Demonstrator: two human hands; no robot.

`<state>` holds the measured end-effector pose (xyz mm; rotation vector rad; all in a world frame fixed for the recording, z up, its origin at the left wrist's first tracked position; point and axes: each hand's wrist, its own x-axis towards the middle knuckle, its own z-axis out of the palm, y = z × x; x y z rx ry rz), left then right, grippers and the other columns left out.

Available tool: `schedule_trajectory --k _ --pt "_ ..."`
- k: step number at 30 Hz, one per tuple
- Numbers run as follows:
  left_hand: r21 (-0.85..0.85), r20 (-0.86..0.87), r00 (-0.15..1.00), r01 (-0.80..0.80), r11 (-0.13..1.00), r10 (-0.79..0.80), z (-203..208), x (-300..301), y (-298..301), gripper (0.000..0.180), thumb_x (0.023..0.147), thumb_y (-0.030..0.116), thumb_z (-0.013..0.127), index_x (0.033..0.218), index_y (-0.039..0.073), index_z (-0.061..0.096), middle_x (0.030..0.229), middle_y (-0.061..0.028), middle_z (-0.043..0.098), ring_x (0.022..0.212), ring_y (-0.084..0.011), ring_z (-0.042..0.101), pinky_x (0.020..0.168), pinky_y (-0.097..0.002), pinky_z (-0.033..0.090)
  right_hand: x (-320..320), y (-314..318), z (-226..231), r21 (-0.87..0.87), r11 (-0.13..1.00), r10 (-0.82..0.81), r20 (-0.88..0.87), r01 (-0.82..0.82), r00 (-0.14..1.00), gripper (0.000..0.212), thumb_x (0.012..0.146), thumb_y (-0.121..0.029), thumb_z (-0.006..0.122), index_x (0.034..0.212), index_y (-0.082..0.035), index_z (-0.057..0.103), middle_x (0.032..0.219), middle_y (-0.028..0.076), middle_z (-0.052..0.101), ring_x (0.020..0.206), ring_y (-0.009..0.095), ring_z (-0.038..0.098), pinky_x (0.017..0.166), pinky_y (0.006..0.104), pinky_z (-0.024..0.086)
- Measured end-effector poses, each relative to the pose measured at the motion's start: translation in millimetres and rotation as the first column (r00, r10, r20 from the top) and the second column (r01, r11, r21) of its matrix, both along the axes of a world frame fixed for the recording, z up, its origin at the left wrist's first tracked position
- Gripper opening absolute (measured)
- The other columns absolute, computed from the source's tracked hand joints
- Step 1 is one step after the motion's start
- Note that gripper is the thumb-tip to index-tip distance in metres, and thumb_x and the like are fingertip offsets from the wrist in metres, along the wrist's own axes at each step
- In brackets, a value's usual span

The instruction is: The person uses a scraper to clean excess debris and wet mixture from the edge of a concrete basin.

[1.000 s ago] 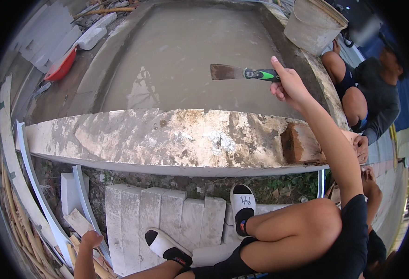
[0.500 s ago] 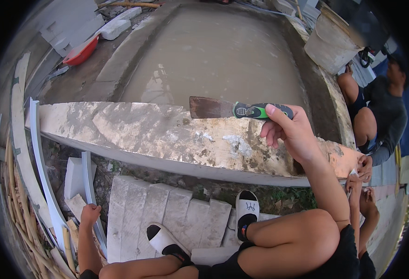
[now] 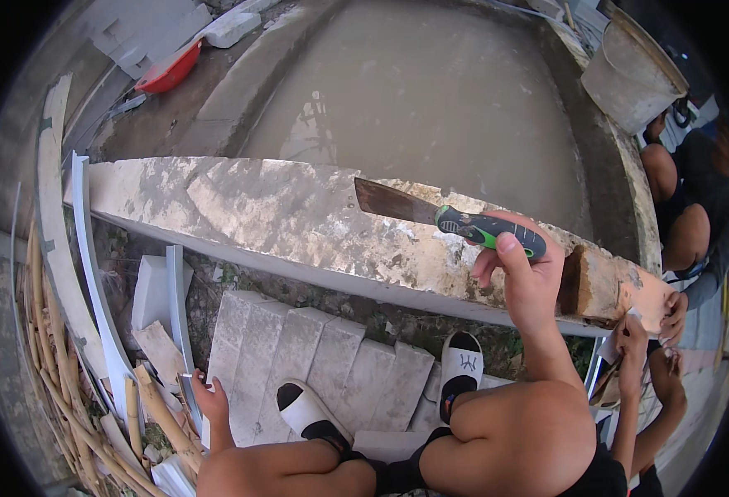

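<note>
My right hand (image 3: 531, 282) is closed around the black-and-green handle of a putty knife (image 3: 397, 201). Its rusty brown blade points left, above a low wall (image 3: 273, 199) topped with patchy, worn plaster. A notch shows in the wall top just right of this hand. Down at the lower left, my left hand (image 3: 209, 398) has its fingers partly curled and apart, beside the lower end of a short pale strip (image 3: 179, 306). Nothing plainly shows in that hand.
Behind the wall lies a basin of murky water (image 3: 430, 99). A dirty white bucket (image 3: 633, 74) stands on its right edge; a red bowl (image 3: 170, 68) lies far left. Bamboo poles (image 3: 58, 364) line the left. Concrete slabs (image 3: 315, 364) lie underfoot. People's hands (image 3: 629, 340) work at the wall's right end.
The view has shifted right, and the putty knife has tilted, its blade tip higher than the handle. My left hand's fingers have loosened. Another person's hands hold near the wall's right end.
</note>
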<state>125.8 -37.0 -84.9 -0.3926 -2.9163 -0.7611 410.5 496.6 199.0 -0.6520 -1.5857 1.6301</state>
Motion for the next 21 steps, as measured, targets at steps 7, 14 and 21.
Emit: schedule_trajectory --k 7,14,21 --pt "-0.026 0.062 0.998 -0.024 0.999 0.026 6.7 -10.8 -5.6 0.058 0.085 0.005 0.064 0.14 -0.001 0.045 0.131 -0.0172 0.056 0.079 -0.025 0.057 0.078 -0.036 0.049 -10.2 -11.9 -14.8 0.096 0.995 0.027 0.118 -0.039 0.993 0.03 0.094 -0.014 0.067 0.117 0.005 0.066 0.088 0.009 0.069 0.067 0.011 0.064 0.057 0.0239 0.051" --pt "-0.063 0.027 0.993 0.113 0.992 -0.111 4.9 -23.3 14.0 0.059 0.084 0.003 0.063 0.14 0.002 0.045 0.129 -0.015 0.057 0.077 -0.0242 0.058 0.078 -0.0364 0.05 0.7 -4.7 -9.8 0.491 0.868 -0.037 0.205 -0.07 0.978 0.041 0.094 -0.025 0.066 0.115 0.01 0.064 0.087 0.013 0.069 0.065 0.015 0.065 0.057 0.0269 0.052" --pt "-0.038 0.147 0.97 0.203 0.978 -0.196 -1.4 -6.2 9.3 0.058 0.084 0.002 0.062 0.14 0.003 0.045 0.129 -0.0153 0.058 0.08 -0.026 0.061 0.076 -0.0361 0.051 -3.1 -5.8 -9.9 0.459 0.886 -0.02 0.174 -0.063 0.984 0.035 0.091 -0.019 0.069 0.116 0.006 0.066 0.077 0.008 0.07 0.065 0.011 0.065 0.06 0.0233 0.05"
